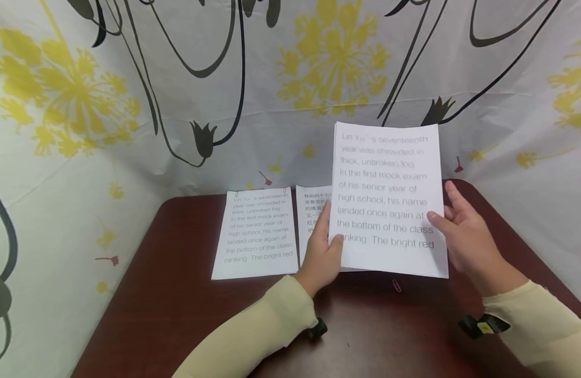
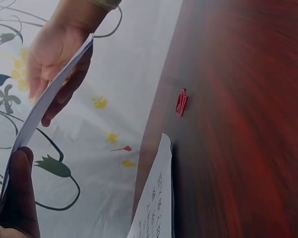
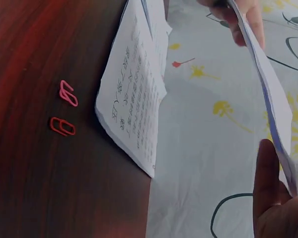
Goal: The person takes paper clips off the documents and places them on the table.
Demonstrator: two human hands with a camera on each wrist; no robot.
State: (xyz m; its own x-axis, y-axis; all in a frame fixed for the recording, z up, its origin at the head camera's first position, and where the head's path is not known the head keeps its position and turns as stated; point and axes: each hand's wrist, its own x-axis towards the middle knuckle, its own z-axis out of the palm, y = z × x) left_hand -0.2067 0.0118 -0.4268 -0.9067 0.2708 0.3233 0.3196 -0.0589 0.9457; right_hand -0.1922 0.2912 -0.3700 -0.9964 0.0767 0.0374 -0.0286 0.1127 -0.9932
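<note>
A stack of white printed sheets (image 1: 384,194) with large English text is held upright above the table. My left hand (image 1: 322,257) grips its lower left edge, thumb in front and fingers behind. At the right edge my right hand (image 1: 469,241) holds the stack, thumb over the front and index finger extended upward. Seen edge-on in the right wrist view, the sheets (image 3: 265,84) are slightly bowed. Behind them, a stack with Chinese text (image 1: 313,210) lies on the table, partly hidden. Beside it lies another English-text stack (image 1: 257,236) with clips at its top edge.
The dark red-brown table (image 1: 177,304) ends at a patterned white cloth (image 1: 252,105). Near its middle lie a pink paper clip (image 3: 68,93) and a red paper clip (image 3: 62,126). Both wrists carry small black devices, including the right one (image 1: 484,324).
</note>
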